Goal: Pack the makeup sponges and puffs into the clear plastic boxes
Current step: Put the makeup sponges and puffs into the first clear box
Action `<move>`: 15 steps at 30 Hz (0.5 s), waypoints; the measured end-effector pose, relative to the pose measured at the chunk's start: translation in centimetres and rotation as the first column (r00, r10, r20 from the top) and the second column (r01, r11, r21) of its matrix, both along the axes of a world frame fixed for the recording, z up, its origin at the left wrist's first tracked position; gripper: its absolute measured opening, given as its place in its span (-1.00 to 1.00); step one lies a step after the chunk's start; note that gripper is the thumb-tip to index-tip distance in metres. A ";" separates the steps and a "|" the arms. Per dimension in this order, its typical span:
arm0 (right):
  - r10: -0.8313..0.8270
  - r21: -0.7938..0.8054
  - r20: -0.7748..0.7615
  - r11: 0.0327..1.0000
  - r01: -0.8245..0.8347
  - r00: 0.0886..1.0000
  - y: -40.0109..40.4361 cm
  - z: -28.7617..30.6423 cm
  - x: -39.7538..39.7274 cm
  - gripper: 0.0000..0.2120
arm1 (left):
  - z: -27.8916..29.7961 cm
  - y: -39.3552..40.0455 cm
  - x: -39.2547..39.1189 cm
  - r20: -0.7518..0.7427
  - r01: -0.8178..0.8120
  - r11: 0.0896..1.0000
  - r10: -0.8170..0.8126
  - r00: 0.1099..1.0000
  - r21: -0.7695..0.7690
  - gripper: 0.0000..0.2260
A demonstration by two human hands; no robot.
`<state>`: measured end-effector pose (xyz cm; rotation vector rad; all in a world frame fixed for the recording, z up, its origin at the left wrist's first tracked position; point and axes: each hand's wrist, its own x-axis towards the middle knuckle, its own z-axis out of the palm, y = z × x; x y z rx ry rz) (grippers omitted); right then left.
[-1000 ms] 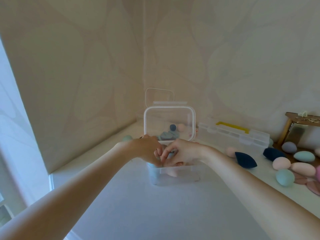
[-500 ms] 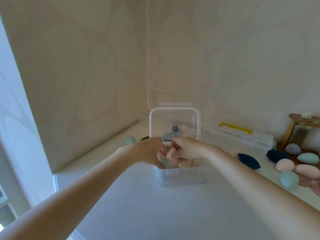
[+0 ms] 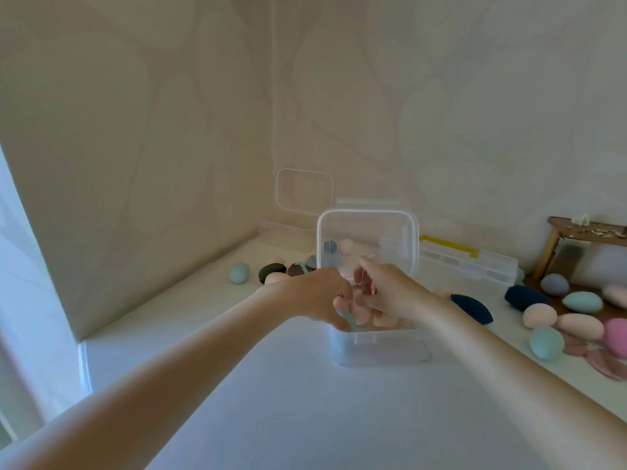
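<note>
A clear plastic box (image 3: 378,349) stands mid-table with its lid (image 3: 368,237) upright behind it. Peach sponges (image 3: 383,319) lie inside. My left hand (image 3: 317,296) is at the box's left rim, fingers curled, pinching a teal puff (image 3: 348,319) over the opening. My right hand (image 3: 388,290) hovers over the box. Its fingers hang loosely curled above the peach sponges, and I see nothing between them. Loose sponges lie on the right: navy (image 3: 473,308), peach (image 3: 539,315), teal (image 3: 547,342), pink (image 3: 617,335).
More sponges lie at back left: teal (image 3: 239,272), dark green (image 3: 271,271). A second open clear box (image 3: 303,195) stands in the corner. A long clear organizer with a yellow handle (image 3: 464,262) lies behind. A wooden stand (image 3: 576,239) and flat pink puffs (image 3: 607,364) are at far right.
My right hand has lifted off the peach sponge it was pressing into the box. My left hand stays at the rim with the teal puff. The view has shifted right.
</note>
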<state>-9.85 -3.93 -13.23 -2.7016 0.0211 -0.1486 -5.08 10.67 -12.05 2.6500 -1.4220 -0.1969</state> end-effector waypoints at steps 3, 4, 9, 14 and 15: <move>0.001 -0.010 0.015 1.000 -0.001 1.000 -0.5 -0.2 0.0 -0.90 | 0.2 -0.7 -0.2 -0.018 0.024 1.000 -0.024 1.000 0.014 -0.64; 0.009 -0.022 0.011 1.000 -0.009 1.000 -0.6 -0.1 0.1 -0.85 | 0.2 -0.9 -0.2 -0.019 0.026 0.999 -0.025 0.999 0.039 -0.68; -0.023 0.168 -0.041 0.985 0.029 0.999 -1.8 0.4 -1.0 -0.68 | 1.0 -2.0 -0.5 -0.024 0.056 0.989 -0.053 0.998 0.140 -0.63; -0.139 0.438 0.059 0.893 0.100 0.988 -3.8 1.4 -2.7 -0.65 | 0.8 -2.7 -0.3 -0.012 0.028 0.976 -0.026 1.000 0.216 -0.52; -0.199 0.459 0.113 0.879 0.126 0.973 -4.3 1.9 -3.0 -0.65 | 0.8 -2.7 -0.3 -0.007 0.025 0.975 -0.024 1.000 0.220 -0.51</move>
